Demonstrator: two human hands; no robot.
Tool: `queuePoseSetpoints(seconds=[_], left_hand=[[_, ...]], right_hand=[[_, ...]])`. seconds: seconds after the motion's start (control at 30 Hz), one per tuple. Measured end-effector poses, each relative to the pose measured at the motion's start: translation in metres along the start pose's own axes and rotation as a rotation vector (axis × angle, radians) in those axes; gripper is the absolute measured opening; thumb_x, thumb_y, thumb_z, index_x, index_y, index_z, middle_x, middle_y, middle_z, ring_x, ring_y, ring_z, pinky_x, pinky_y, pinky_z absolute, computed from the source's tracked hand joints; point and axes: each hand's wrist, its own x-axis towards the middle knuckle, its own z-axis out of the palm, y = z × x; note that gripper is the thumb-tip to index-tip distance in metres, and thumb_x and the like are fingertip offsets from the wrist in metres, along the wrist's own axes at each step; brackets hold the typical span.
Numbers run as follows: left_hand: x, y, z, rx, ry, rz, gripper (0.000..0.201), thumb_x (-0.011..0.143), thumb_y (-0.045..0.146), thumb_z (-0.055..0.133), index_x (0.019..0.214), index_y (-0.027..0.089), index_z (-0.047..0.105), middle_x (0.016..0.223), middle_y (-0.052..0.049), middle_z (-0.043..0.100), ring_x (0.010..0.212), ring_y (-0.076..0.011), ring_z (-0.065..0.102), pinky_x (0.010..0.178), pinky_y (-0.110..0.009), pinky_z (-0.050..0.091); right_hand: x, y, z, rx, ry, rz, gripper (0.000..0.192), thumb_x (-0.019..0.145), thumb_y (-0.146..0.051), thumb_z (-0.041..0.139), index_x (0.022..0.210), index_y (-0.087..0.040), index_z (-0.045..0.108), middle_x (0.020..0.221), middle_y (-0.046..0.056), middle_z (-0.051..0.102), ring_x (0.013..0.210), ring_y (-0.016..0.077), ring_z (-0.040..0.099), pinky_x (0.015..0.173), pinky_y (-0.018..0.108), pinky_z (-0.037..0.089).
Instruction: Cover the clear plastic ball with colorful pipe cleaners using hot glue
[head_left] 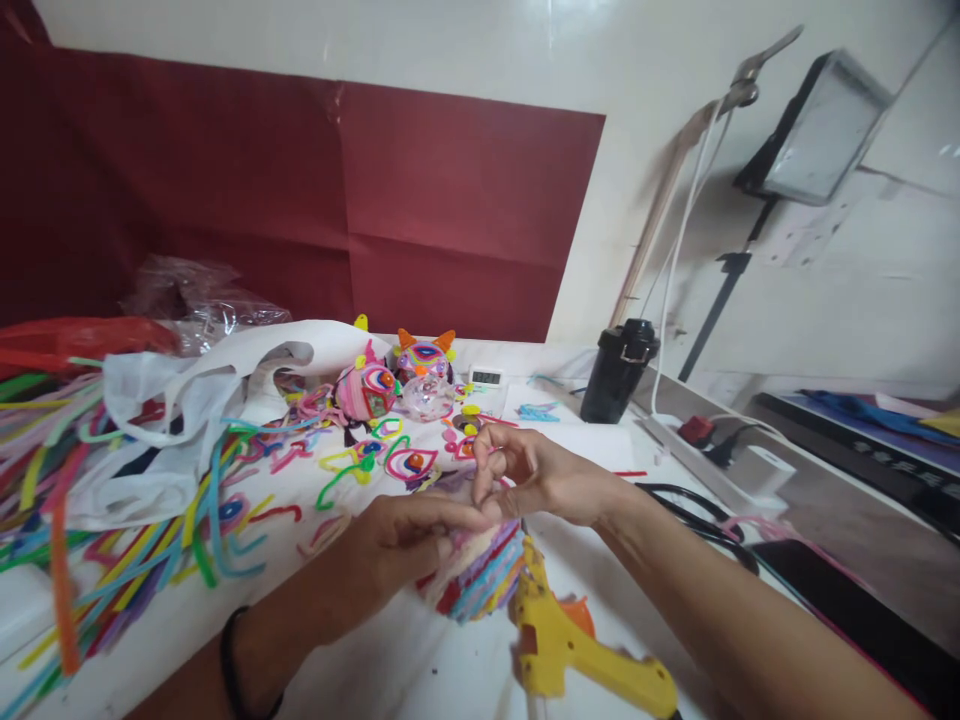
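Observation:
A ball wrapped in fuzzy pipe cleaners [491, 577], striped in pale pink, red, blue and yellow, sits on the white table below my fingers. My left hand [401, 545] is closed against its upper left side, thumb and index finger at the pale pink band. Over the top of the ball, my right hand [529, 475] makes a pinch, its fingertips meeting those of the left. Whatever lies between the right fingertips is too small or hidden to make out. Just right of the ball lies a yellow glue gun [600, 670], its nozzle end close to the stripes.
Loose pipe cleaners [187, 530] spread over the left side. Behind my hands stand two decorated balls [365, 390], a digital timer [487, 378] and coiled eye shapes [412, 464]. A black bottle [619, 372], power strip [712, 465], black cable [686, 500] and phone [847, 610] occupy the right.

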Motion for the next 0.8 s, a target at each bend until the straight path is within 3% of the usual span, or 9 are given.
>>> queuePoseSetpoints(seconds=[0.07, 0.17, 0.27, 0.4, 0.47, 0.57, 0.7, 0.8], left_hand=[[0.000, -0.002, 0.000, 0.000, 0.014, 0.010, 0.023, 0.083, 0.026, 0.061, 0.101, 0.030, 0.074, 0.109, 0.000, 0.073, 0.104, -0.0220, 0.060, 0.091, -0.030, 0.039], [0.001, -0.003, 0.000, -0.057, 0.070, -0.021, 0.022, 0.081, 0.026, 0.061, 0.098, 0.028, 0.075, 0.108, -0.001, 0.073, 0.103, -0.0229, 0.061, 0.090, -0.031, 0.041], [0.002, -0.001, 0.000, -0.168, 0.168, -0.077, 0.025, 0.078, 0.027, 0.062, 0.101, 0.023, 0.073, 0.101, -0.003, 0.074, 0.092, -0.0224, 0.064, 0.081, -0.031, 0.045], [0.005, 0.003, 0.000, -0.277, 0.307, -0.103, 0.032, 0.072, 0.024, 0.065, 0.103, 0.018, 0.071, 0.099, -0.005, 0.073, 0.088, -0.0220, 0.064, 0.075, -0.030, 0.047], [0.006, 0.005, 0.000, -0.313, 0.356, -0.114, 0.035, 0.070, 0.023, 0.064, 0.104, 0.017, 0.070, 0.092, -0.004, 0.073, 0.082, -0.0200, 0.064, 0.071, -0.028, 0.046], [0.007, 0.004, 0.000, -0.331, 0.402, -0.127, 0.038, 0.070, 0.023, 0.064, 0.107, 0.016, 0.068, 0.075, -0.001, 0.070, 0.069, -0.0163, 0.061, 0.064, -0.026, 0.045], [0.007, 0.002, 0.000, -0.309, 0.467, -0.118, 0.038, 0.069, 0.022, 0.065, 0.106, 0.015, 0.069, 0.071, 0.001, 0.065, 0.064, -0.0140, 0.056, 0.062, -0.025, 0.042], [0.007, 0.000, 0.000, -0.295, 0.511, -0.121, 0.038, 0.068, 0.020, 0.064, 0.104, 0.014, 0.070, 0.066, 0.003, 0.060, 0.059, -0.0117, 0.052, 0.057, -0.023, 0.039]], right_hand=[[-0.003, -0.006, 0.000, -0.125, 0.014, -0.029, 0.030, 0.064, -0.017, 0.079, 0.084, -0.018, 0.056, 0.075, -0.002, 0.066, 0.068, 0.0116, 0.062, 0.067, 0.025, 0.048], [-0.015, -0.019, 0.002, -0.427, 0.143, -0.146, 0.020, 0.072, -0.025, 0.074, 0.086, -0.017, 0.062, 0.088, 0.003, 0.065, 0.086, 0.0165, 0.060, 0.082, 0.031, 0.046], [-0.040, -0.025, 0.009, -0.736, 0.290, -0.161, 0.013, 0.082, -0.030, 0.063, 0.089, -0.019, 0.062, 0.091, 0.004, 0.066, 0.086, 0.0182, 0.059, 0.080, 0.032, 0.045], [-0.080, -0.011, 0.021, -1.074, 0.287, 0.075, 0.015, 0.084, -0.030, 0.058, 0.096, -0.021, 0.062, 0.098, 0.006, 0.067, 0.091, 0.0231, 0.060, 0.082, 0.036, 0.045], [-0.093, 0.002, 0.027, -1.144, 0.231, 0.206, 0.027, 0.078, -0.030, 0.063, 0.104, -0.022, 0.063, 0.108, 0.009, 0.065, 0.100, 0.0281, 0.058, 0.087, 0.040, 0.043], [-0.098, 0.017, 0.033, -1.162, 0.186, 0.380, 0.031, 0.068, -0.030, 0.069, 0.098, -0.023, 0.065, 0.102, 0.008, 0.066, 0.090, 0.0288, 0.061, 0.078, 0.040, 0.044], [-0.092, 0.025, 0.036, -1.177, 0.248, 0.491, 0.031, 0.058, -0.025, 0.071, 0.088, -0.021, 0.065, 0.093, 0.007, 0.066, 0.078, 0.0260, 0.061, 0.068, 0.035, 0.043], [-0.091, 0.034, 0.033, -1.196, 0.239, 0.478, 0.021, 0.057, -0.022, 0.068, 0.078, -0.020, 0.064, 0.086, 0.006, 0.065, 0.068, 0.0213, 0.060, 0.061, 0.031, 0.041]])
